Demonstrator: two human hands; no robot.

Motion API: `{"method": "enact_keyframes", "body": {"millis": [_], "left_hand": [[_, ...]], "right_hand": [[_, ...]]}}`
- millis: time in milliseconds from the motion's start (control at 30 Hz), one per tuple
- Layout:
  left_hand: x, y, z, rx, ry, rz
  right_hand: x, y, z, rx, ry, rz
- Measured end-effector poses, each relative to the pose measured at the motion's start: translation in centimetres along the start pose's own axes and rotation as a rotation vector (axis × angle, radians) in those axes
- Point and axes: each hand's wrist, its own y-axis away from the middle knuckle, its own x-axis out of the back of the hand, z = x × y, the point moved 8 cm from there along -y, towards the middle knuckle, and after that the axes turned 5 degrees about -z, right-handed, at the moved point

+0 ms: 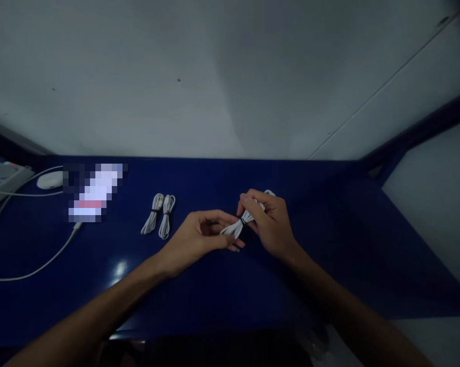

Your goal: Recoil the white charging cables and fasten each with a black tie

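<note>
A coiled white cable (232, 230), bound at its middle with a black tie, is between both hands above the blue table. My left hand (210, 232) holds the loops at its lower left end between thumb and fingers. My right hand (268, 219) grips the upper right part, and a bit of cable loop shows beyond its fingers. Two more white cable bundles, a left one (152, 214) and a right one (167, 216), lie side by side on the table to the left of my left hand, each bound with a black tie.
The blue table (199, 183) meets a grey-white wall (157, 102). At the left lie a pixelated phone (100, 188) with a plugged-in white cord (57, 260) and a rounded white object (50, 180). Blue frame bars stand at both sides.
</note>
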Motion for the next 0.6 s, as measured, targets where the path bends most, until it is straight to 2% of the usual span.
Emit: {"method": "enact_keyframes", "body": {"millis": [100,367,600], "left_hand": [[0.0,0.0,0.0,0.007,0.005,-0.029],[0.9,-0.1,0.5,-0.031,-0.145,0.121],[1.5,0.0,1.2,-0.066,-0.204,0.225]], "right_hand": [[0.7,0.0,0.2,0.001,-0.004,0.072],[1.9,0.3,0.1,0.016,0.068,0.219],[1.6,0.9,-0.7,0.05,0.121,0.236]]}}
